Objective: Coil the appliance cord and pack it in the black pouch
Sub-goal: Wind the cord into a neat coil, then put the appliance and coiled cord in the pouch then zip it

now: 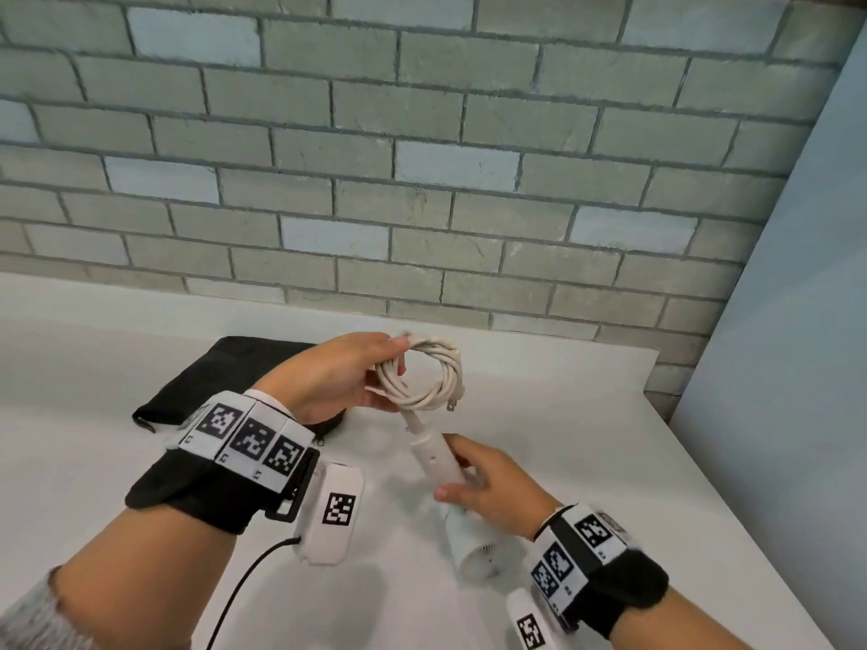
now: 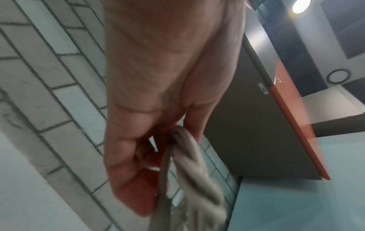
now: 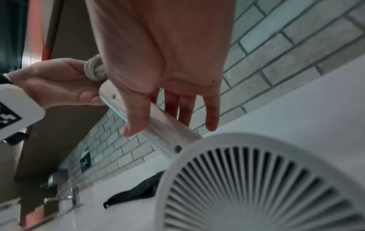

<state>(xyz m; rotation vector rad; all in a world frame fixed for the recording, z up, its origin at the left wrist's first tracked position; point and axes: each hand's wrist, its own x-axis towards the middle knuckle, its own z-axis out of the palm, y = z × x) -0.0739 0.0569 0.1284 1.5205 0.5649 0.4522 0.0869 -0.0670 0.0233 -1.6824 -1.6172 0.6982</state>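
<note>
My left hand (image 1: 394, 375) holds the white cord (image 1: 424, 380) as a round coil above the table, fingers curled round one side of the loops; its plug (image 1: 452, 404) hangs at the lower right. In the left wrist view the blurred cord (image 2: 195, 171) hangs from my left hand (image 2: 154, 156). The cord runs down into a white hair dryer (image 1: 474, 546), whose handle (image 1: 434, 457) my right hand (image 1: 457, 469) grips. In the right wrist view thumb and fingers of my right hand (image 3: 158, 125) flank the handle (image 3: 168, 132) above the dryer's grille (image 3: 256, 179). The black pouch (image 1: 225, 372) lies flat behind my left wrist.
The white table (image 1: 94, 462) ends at a grey brick wall (image 1: 422, 180) behind and at an edge on the right, beside a pale blue panel (image 1: 797, 321). A black cable (image 1: 244, 584) trails from my left wrist device. A metal fitting (image 3: 53, 179) stands far left.
</note>
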